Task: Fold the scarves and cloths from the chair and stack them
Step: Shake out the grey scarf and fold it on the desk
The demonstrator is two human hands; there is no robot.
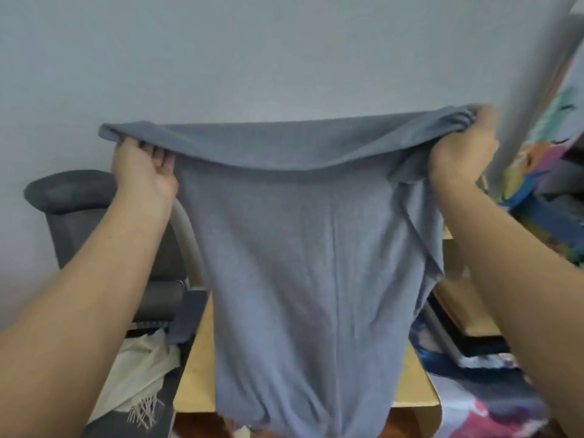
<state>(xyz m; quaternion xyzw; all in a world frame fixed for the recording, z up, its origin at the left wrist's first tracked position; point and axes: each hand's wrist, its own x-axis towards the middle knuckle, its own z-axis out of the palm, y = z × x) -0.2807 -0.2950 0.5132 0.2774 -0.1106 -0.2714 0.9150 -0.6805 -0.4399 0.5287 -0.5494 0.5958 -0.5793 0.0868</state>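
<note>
Between the hands: soft grey-blue knit cloth point(309, 248) hangs stretched.
Left hand point(143, 167): grips its top-left corner.
Right hand point(464, 143): grips its bunched top-right corner.
Below left hand: cream fringed scarf point(142, 384) on grey office chair point(72, 200).

Soft even daylight, motion-blurred, warped edges

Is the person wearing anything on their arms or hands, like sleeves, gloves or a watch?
No. Both forearms are bare as far as the picture shows, with no sleeves in view. The left hand and the right hand have no gloves, and no watch, bracelet or ring can be seen on them. The picture is a little blurry, so something very small could be missed.
</note>
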